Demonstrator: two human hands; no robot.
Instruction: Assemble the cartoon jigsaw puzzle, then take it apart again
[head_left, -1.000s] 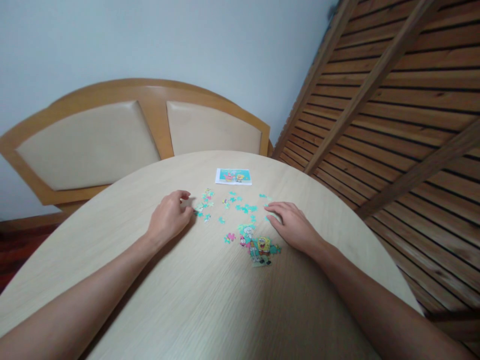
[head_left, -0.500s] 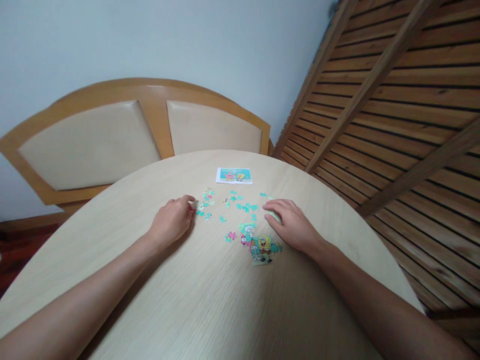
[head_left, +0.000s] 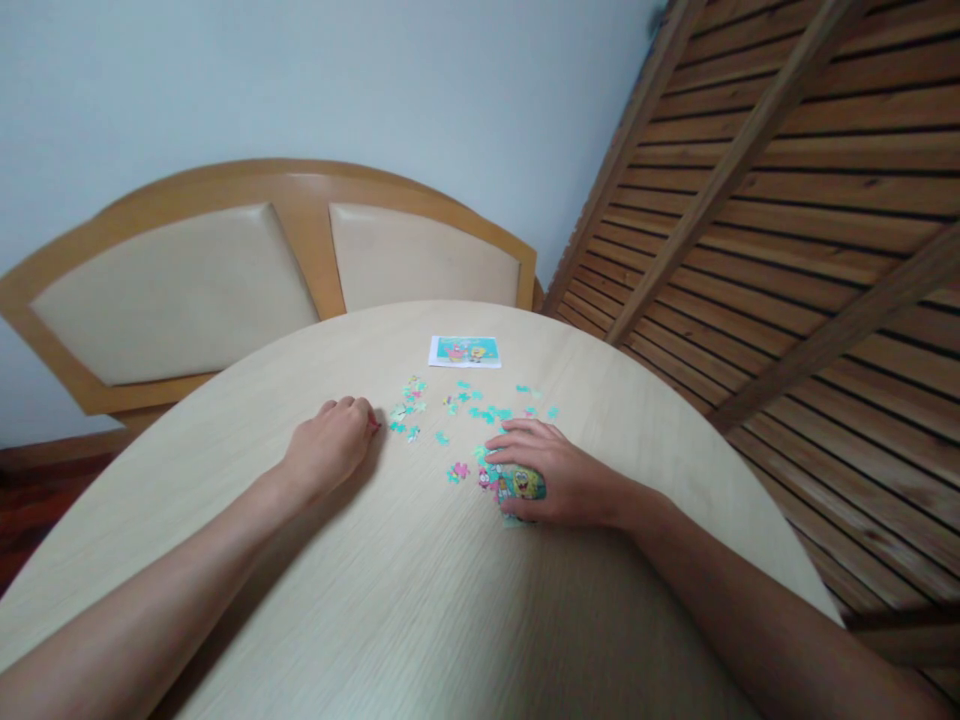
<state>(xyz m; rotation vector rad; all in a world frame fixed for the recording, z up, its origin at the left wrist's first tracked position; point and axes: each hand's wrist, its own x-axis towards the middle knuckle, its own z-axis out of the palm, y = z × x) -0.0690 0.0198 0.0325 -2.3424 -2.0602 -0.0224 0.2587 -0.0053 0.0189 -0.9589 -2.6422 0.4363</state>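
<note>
My left hand (head_left: 330,440) is closed, its fingers pinching a small red jigsaw piece (head_left: 374,423) just above the table. Left of the loose teal and white pieces (head_left: 406,410), it stays a little apart from them. Spread over the partly joined jigsaw (head_left: 529,485), my right hand (head_left: 562,475) has its fingers apart and covers some of the joined part. A yellow cartoon figure shows between thumb and fingers. Beside the joined part lies a pink and teal cluster (head_left: 458,471).
Behind the pieces lies a card (head_left: 469,352) with a cartoon picture. Several teal pieces (head_left: 491,413) are scattered mid-table. The round wooden table (head_left: 420,600) borders a padded bench back (head_left: 292,240) and a slatted wooden panel (head_left: 750,200) on the right.
My right hand has moved down and left, from beside the loose teal pieces onto the joined jigsaw. My left hand has drawn slightly left with the red piece, away from the loose ones.
</note>
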